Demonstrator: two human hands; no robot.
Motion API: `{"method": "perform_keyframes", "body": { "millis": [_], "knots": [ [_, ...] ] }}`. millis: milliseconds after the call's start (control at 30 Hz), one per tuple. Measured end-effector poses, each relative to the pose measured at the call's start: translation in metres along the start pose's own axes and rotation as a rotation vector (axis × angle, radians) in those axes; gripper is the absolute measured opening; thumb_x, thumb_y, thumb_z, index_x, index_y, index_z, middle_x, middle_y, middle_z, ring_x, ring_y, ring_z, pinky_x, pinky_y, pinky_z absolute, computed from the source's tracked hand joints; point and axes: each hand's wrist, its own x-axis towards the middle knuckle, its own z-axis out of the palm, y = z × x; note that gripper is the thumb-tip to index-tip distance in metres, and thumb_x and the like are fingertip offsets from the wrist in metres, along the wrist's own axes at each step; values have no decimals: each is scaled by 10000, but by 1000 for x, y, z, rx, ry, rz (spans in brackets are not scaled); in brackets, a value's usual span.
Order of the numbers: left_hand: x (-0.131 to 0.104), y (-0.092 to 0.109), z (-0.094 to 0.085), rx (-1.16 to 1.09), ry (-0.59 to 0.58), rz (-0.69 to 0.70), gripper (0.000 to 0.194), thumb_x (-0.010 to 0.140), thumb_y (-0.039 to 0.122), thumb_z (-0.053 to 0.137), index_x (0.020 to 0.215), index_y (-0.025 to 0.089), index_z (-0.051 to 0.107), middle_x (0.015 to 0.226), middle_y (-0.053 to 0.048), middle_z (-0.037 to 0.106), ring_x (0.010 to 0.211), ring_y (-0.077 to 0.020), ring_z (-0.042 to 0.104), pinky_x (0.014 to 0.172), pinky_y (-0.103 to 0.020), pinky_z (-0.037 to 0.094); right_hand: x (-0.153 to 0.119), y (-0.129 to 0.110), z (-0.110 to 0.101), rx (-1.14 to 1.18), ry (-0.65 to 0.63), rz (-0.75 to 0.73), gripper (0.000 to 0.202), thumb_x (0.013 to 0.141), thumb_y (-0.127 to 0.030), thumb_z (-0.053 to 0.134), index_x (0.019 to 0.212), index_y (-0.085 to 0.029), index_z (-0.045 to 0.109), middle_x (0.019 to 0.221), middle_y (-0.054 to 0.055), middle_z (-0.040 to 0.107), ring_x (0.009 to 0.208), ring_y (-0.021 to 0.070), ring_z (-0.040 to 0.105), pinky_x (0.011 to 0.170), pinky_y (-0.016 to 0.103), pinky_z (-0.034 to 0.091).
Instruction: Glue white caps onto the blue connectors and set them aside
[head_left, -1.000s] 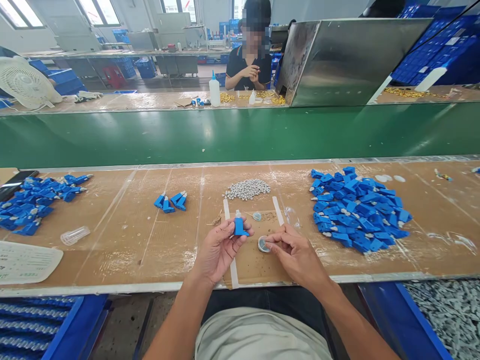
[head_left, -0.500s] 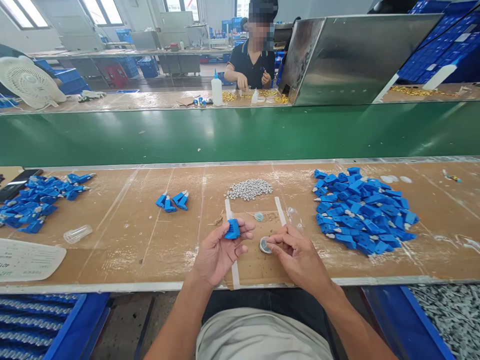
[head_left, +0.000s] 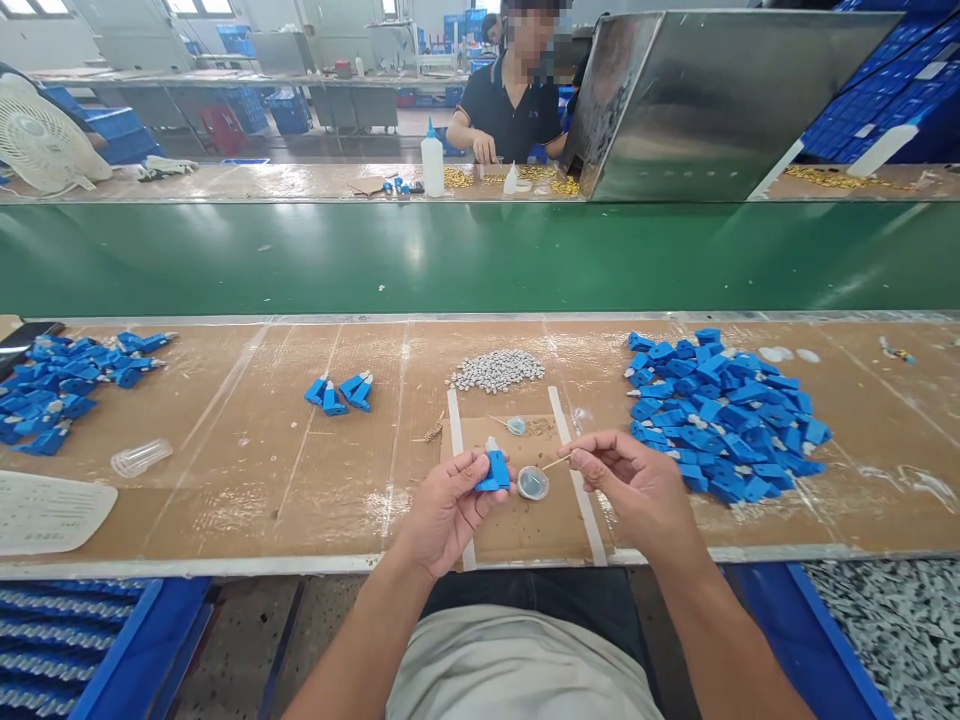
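Observation:
My left hand (head_left: 448, 508) is closed on a blue plastic piece (head_left: 495, 472) with a pale tip pointing up. Between thumb and fingertips, my right hand (head_left: 634, 485) pinches a thin wooden stick (head_left: 556, 462), its end near the rim of a small round dish (head_left: 532, 484). Greyish, clear-looking stuff lies in that dish, which sits on a cardboard sheet (head_left: 499, 535) between two white tape strips. Behind it is a smaller dab or cup of bluish stuff (head_left: 516, 426). A heap of small grey pellets (head_left: 498, 371) lies farther back.
A large pile of blue pieces (head_left: 724, 415) lies at right, a few blue pieces (head_left: 339, 393) at centre left, more blue pieces (head_left: 56, 385) at far left. A clear plastic tube (head_left: 141, 458) lies left. Beyond the green belt (head_left: 337, 260), a person (head_left: 510, 110) works beside a metal hood (head_left: 727, 110).
My right hand has moved right and back from the dish, and the stick now shows in it. The blue piece in my left hand has shifted right and turned, tip up.

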Motion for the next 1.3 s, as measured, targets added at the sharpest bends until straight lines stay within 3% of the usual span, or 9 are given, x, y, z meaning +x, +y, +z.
{"method": "perform_keyframes", "body": {
  "millis": [200, 400, 933, 1133, 1300],
  "knots": [
    [-2, -7, 9, 11, -115, -72, 263, 896, 266, 705, 1020, 36, 732, 909, -120, 725, 756, -140, 718, 708, -173, 596, -16, -35, 5, -117, 170, -187, 118, 911, -330, 695, 943, -221, 724, 907, 43, 764, 717, 177, 672, 661, 301, 535],
    [-5, -9, 17, -14, -133, -86, 252, 885, 276, 719, 979, 43, 735, 837, -90, 700, 719, -130, 711, 663, -154, 578, -24, -45, 17, -201, 145, -412, 91, 941, -204, 660, 987, -267, 706, 940, 0, 751, 861, 177, 689, 768, 306, 523],
    [-3, -11, 14, -15, -147, -104, 221, 921, 249, 663, 1002, 52, 723, 826, -79, 685, 701, -117, 701, 658, -151, 561, -21, -41, 22, -263, 116, -426, 92, 950, -189, 646, 980, -266, 689, 927, -25, 751, 814, 143, 690, 737, 266, 518],
    [-2, -11, 13, -5, -146, -101, 213, 923, 255, 661, 962, 56, 727, 865, -94, 692, 699, -103, 680, 666, -148, 549, -19, -44, 20, -309, 50, -499, 99, 951, -150, 633, 972, -244, 659, 902, -14, 737, 789, 138, 680, 719, 261, 506],
    [-2, -13, 13, 9, -151, -98, 236, 910, 260, 678, 995, 48, 737, 865, -92, 684, 706, -110, 678, 671, -161, 548, -17, -40, 21, -348, 79, -544, 108, 947, -126, 625, 968, -229, 651, 900, 8, 728, 800, 153, 679, 734, 280, 508]
  ]
}}
